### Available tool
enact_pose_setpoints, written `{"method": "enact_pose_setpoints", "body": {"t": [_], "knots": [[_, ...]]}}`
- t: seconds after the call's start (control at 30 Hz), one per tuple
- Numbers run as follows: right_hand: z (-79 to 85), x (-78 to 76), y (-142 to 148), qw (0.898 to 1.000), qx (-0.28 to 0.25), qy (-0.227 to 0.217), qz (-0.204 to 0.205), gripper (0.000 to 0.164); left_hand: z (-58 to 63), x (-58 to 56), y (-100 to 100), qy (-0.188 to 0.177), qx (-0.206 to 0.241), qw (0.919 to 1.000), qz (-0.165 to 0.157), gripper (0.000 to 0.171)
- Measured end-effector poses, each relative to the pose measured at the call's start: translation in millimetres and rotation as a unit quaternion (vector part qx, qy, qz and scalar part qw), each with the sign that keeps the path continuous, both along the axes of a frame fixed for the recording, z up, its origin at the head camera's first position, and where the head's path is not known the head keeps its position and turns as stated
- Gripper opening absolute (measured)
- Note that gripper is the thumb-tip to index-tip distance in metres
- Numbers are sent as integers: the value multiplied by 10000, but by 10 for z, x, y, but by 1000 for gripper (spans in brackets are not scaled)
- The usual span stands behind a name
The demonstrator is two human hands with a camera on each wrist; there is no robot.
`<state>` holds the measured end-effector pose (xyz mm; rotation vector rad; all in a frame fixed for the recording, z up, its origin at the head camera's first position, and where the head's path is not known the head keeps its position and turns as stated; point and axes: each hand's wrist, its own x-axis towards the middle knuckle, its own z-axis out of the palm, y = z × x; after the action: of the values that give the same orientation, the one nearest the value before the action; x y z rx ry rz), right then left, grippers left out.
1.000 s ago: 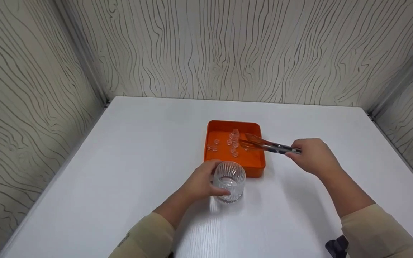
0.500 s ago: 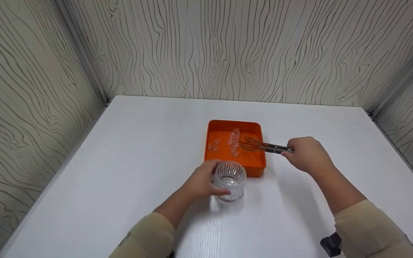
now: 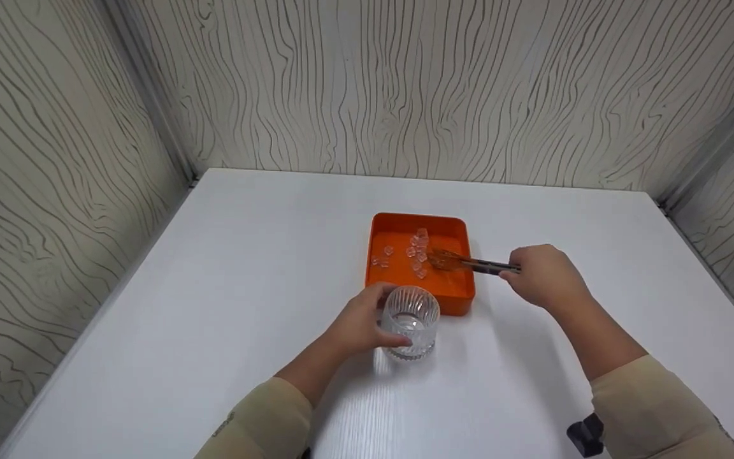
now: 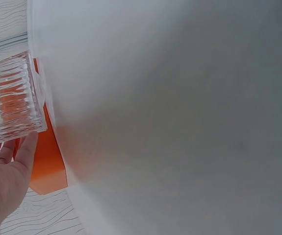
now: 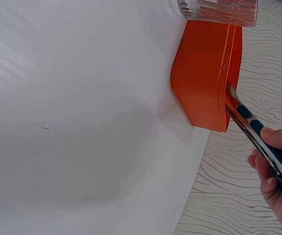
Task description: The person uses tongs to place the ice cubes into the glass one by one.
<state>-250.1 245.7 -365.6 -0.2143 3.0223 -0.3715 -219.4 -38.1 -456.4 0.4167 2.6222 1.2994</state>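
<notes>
My left hand (image 3: 359,324) holds a clear ribbed drinking glass (image 3: 419,331) upright on the table, fingers round its left side and thumb across the front. In the left wrist view the glass (image 4: 13,100) stands before the orange tray. My right hand (image 3: 548,277) grips the dark handles of a pair of tongs (image 5: 258,129). The tongs' orange-tinted heads reach over the right wall of the orange tray (image 3: 423,305), close beside the row of clear ice-like cubes (image 3: 420,245). Whether the heads hold a cube I cannot tell.
A few more clear cubes (image 3: 381,262) lie in the left part of the tray. The white table (image 3: 265,255) extends around it, with a patterned wall panel (image 3: 367,95) behind. A small black object (image 3: 586,436) shows beside the right sleeve.
The right hand has moved slightly left, bringing the tongs' heads down and nearer the cubes. Those heads were spread apart earlier and now appear closer together. The left hand and glass stay put.
</notes>
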Motion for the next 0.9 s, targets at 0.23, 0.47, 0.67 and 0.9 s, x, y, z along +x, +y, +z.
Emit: {"method": "enact_pose_setpoints", "body": {"t": [0.23, 0.47, 0.67, 0.9], "knots": [[-41, 24, 19, 9997, -15, 243, 75, 15, -4, 5, -14, 79, 103, 9999, -93, 76], [-96, 28, 48, 9994, -173, 287, 13, 15, 2, 3, 0, -60, 90, 9999, -1, 76], [-117, 27, 85, 9992, -281, 292, -13, 15, -6, -1, 1, -94, 143, 9999, 16, 74], [-93, 38, 170, 9984, -425, 382, 17, 13, -1, 3, -4, -65, 148, 9999, -18, 75]]}}
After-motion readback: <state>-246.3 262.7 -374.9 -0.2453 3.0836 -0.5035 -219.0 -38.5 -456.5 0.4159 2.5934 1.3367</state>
